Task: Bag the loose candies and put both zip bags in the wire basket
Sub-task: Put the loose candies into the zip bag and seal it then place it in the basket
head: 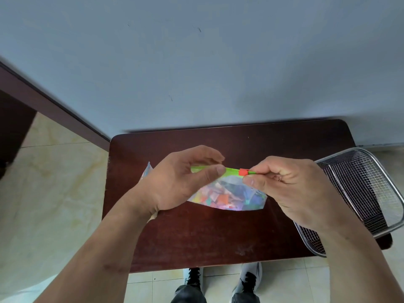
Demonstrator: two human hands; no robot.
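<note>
A clear zip bag [229, 196] full of colourful candies is held above the dark wooden table [218, 237]. Its green zip strip [231, 171] runs between my hands, with a red slider [243, 172] near the right end. My left hand [181, 182] pinches the strip's left part between thumb and fingers. My right hand [290, 189] pinches the strip's right end just beside the slider. Part of another clear bag [147, 171] shows behind my left wrist. The wire basket [360, 189] stands at the table's right edge and looks empty.
The small table stands against a pale blue wall [196, 62]. A tiled floor [54, 193] lies to the left and front. My shoes [223, 278] show below the table's near edge. The basket overhangs the table's right side.
</note>
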